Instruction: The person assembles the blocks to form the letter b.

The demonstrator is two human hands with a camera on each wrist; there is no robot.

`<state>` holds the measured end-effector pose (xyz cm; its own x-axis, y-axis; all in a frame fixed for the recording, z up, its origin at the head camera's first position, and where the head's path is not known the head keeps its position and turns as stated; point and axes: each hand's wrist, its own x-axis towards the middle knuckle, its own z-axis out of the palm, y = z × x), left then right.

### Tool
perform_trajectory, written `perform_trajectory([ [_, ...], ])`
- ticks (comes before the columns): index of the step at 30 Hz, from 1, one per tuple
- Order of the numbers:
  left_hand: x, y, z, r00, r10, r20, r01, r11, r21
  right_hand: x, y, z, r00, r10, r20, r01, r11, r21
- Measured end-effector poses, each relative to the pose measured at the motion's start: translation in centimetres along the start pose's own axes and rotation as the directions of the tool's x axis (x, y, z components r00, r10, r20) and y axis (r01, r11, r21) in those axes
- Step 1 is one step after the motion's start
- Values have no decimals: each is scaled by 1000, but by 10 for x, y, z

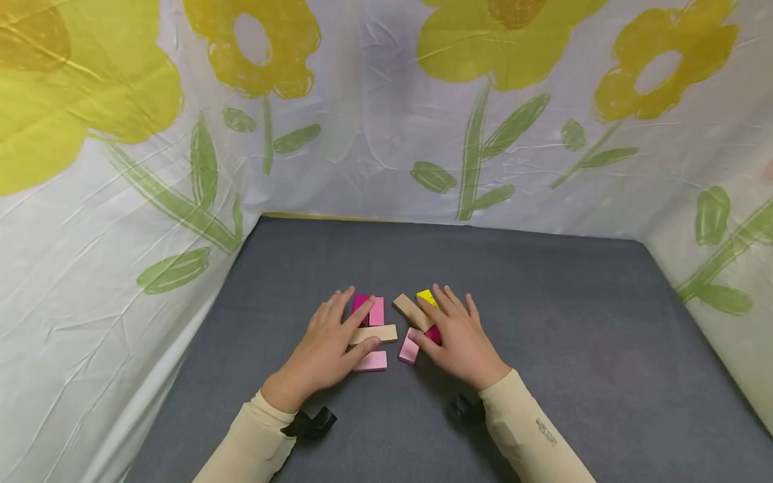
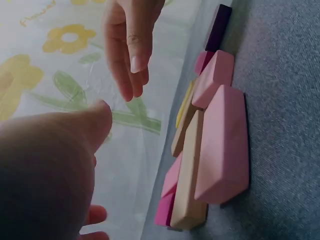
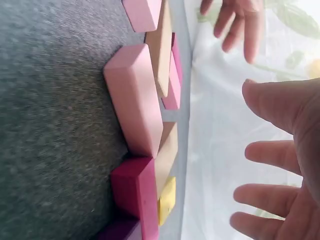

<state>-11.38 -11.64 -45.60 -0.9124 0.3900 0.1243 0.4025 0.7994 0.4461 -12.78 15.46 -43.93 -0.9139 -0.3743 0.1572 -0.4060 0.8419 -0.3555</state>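
My left hand (image 1: 324, 346) is held over the left group of blocks, fingers spread. Beneath or beside it lie a magenta block (image 1: 361, 301), a pink block (image 1: 377, 311), a wooden block (image 1: 382, 333) and a light pink block (image 1: 372, 362). Over the right group is my right hand (image 1: 464, 343), also spread, above a wooden block (image 1: 410, 310), a yellow block (image 1: 426, 296), a light pink block (image 1: 408, 347) and a magenta block (image 1: 433, 333). Both wrist views show the hands raised off the blocks, holding nothing. A dark purple block (image 2: 218, 27) shows in the left wrist view.
The blocks lie on a dark grey tabletop (image 1: 580, 322). A white cloth with yellow flowers (image 1: 368, 147) hangs behind and at both sides. Black straps (image 1: 311, 424) are at the wrists.
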Motion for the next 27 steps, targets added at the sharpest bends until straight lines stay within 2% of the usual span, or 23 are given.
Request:
perform_trajectory([
  [5, 1, -5, 5, 1000, -22, -18, 22, 999, -25, 16, -1, 2, 1000, -17, -13, 17, 1000, -2],
  [11, 3, -9, 10, 998, 23, -57, -22, 1000, 15, 31, 0, 6, 1000, -26, -4, 26, 1000, 13],
  [14, 3, -10, 11, 998, 35, -48, -34, 999, 27, 37, 0, 10, 999, -27, 21, 26, 1000, 12],
  [19, 1, -11, 12, 1000, 8, -24, -8, 1000, -13, 44, 0, 16, 998, -24, 58, 24, 1000, 13],
  [27, -1, -15, 17, 999, 6, -38, -8, 998, -58, 52, 0, 26, 997, -18, 76, 18, 1000, 3],
])
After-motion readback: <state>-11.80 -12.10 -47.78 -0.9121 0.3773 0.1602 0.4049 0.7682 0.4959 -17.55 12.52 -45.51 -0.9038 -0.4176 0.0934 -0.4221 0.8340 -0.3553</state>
